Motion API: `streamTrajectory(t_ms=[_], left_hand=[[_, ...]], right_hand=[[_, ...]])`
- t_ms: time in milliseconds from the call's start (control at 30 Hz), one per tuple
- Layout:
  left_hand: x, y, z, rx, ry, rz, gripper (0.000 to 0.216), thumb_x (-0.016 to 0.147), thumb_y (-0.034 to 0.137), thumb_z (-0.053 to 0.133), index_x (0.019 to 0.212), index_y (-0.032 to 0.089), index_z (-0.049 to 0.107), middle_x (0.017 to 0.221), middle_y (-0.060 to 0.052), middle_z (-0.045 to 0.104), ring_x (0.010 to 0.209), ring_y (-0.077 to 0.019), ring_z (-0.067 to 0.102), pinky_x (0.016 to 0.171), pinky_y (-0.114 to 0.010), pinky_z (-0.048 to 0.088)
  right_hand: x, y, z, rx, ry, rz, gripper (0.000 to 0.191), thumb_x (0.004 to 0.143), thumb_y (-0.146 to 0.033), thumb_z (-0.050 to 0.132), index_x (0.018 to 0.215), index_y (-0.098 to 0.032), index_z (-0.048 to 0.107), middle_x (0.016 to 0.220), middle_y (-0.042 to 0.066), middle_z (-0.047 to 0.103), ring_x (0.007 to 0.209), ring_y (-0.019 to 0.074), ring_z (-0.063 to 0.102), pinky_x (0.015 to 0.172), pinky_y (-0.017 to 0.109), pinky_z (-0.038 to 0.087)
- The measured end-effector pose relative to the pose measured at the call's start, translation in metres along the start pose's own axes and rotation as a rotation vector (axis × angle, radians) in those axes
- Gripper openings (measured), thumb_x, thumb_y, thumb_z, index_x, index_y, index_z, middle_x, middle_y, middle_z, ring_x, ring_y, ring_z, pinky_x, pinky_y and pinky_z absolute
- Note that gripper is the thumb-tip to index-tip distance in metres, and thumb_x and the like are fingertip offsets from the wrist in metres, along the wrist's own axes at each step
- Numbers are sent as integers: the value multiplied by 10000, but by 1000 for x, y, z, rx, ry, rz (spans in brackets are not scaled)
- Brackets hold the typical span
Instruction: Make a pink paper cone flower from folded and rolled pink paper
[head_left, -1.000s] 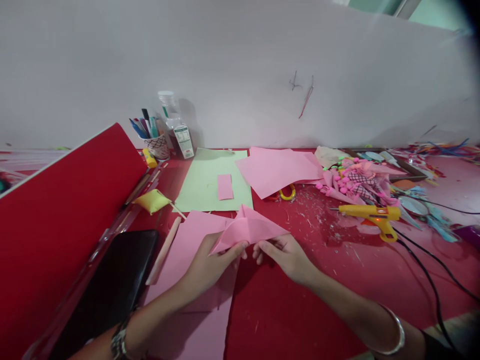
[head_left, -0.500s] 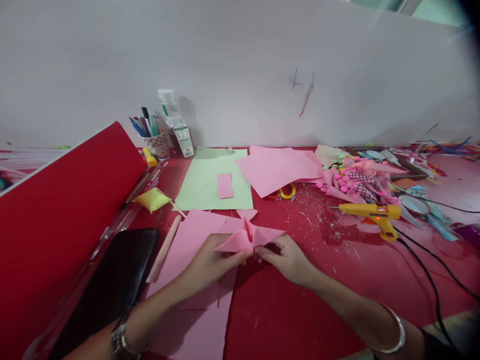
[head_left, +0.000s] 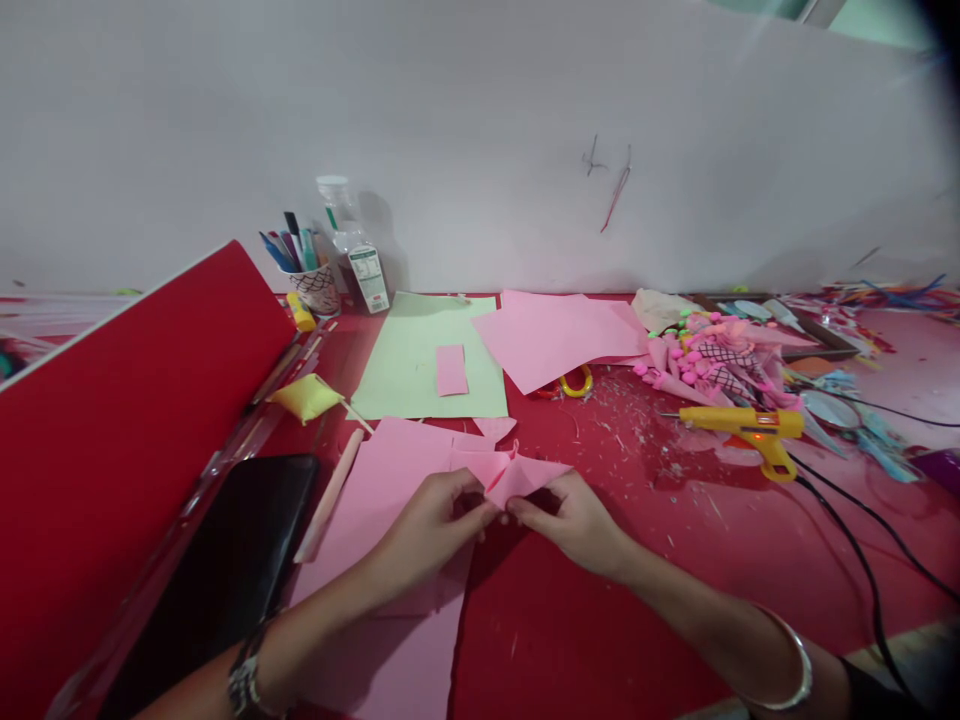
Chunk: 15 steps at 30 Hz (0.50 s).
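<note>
Pink folded paper (head_left: 534,474) is pinched by both hands, close together. The left hand (head_left: 442,515) has its thumb at the low tip, and the right hand (head_left: 577,520) has its thumb there too, with fingers tucked behind. The folded paper sits between the hands and just past the thumbs. Its long way runs side to side, from one hand to the other, and its low tip points back at the person. Both hands touch it, so neither is nearer. I cannot tell how the back of the fold looks.

Under the left hand and arm lies a big pink sheet (head_left: 397,665) on the red table (head_left: 592,650). Just past the folded paper is a pink scrap (head_left: 495,428). Farther off are a green sheet (head_left: 397,360) with a pink strip (head_left: 451,370) on it, and more pink sheets (head_left: 559,335). A black phone (head_left: 217,560) lies left, and a yellow glue gun (head_left: 750,420) lies well off to the right.
</note>
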<state>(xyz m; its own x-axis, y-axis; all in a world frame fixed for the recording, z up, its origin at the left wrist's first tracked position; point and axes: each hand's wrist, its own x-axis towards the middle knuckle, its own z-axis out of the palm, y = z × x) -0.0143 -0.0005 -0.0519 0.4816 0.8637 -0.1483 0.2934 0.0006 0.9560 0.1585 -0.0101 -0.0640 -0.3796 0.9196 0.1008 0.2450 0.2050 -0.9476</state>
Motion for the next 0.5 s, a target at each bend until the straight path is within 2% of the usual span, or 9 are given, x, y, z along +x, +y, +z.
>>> streamTrajectory(t_ms=[133,367,500], left_hand=[[-1,0,3,-74,-7,-64,138,790,242,472,700,148,520,703,-11,619,618,-129,565,558,-222,418],[-1,0,3,168,0,58,232,820,306,438,699,139,545,659,-17,598,605,-136,540,559,-220,396],[-2,6,3,200,-24,157,137,795,196,427,749,150,547,727,-13,595,668,-141,536,617,-224,403]], right_hand=[[0,-2,1,54,-47,12,190,814,-226,449,721,-145,595,682,18,616,657,122,575,642,234,450],[0,1,3,-39,19,-21,93,748,-174,490,731,-153,579,700,11,603,715,150,567,665,248,446],[-2,2,4,-64,-1,-1,72,725,-151,490,728,-156,562,703,3,583,671,131,539,609,221,437]])
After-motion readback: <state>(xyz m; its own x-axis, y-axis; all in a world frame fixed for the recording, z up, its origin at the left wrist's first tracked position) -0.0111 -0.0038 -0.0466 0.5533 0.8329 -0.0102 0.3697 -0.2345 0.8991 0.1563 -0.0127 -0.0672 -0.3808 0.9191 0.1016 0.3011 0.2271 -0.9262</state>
